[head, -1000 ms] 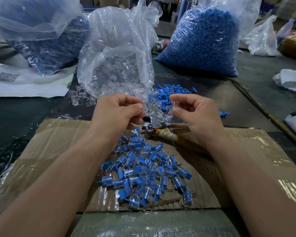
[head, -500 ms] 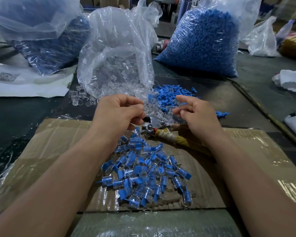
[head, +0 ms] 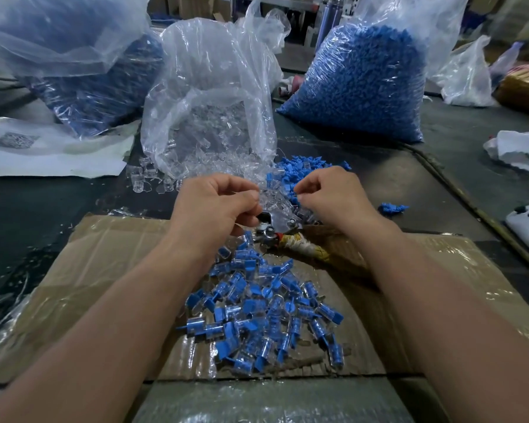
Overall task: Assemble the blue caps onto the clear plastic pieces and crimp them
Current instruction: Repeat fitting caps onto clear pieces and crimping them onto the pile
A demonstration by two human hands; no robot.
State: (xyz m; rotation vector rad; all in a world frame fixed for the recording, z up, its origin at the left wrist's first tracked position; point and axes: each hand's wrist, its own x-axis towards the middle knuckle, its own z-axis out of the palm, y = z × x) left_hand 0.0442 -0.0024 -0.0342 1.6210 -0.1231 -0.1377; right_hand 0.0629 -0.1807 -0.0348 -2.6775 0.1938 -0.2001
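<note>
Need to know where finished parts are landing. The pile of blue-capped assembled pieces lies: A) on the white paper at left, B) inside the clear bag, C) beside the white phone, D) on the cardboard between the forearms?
D: the pile of assembled pieces sits on the cardboard, nearer the camera than the metal tool.

Clear pieces [head: 275, 199]: glossy transparent plastic. Blue caps [head: 300, 166]: matt plastic. Crimping tool [head: 277, 222]: shiny metal. Cardboard [head: 104, 270]: tape-glossed. Worktop [head: 43, 203]: dark, matt.
</note>
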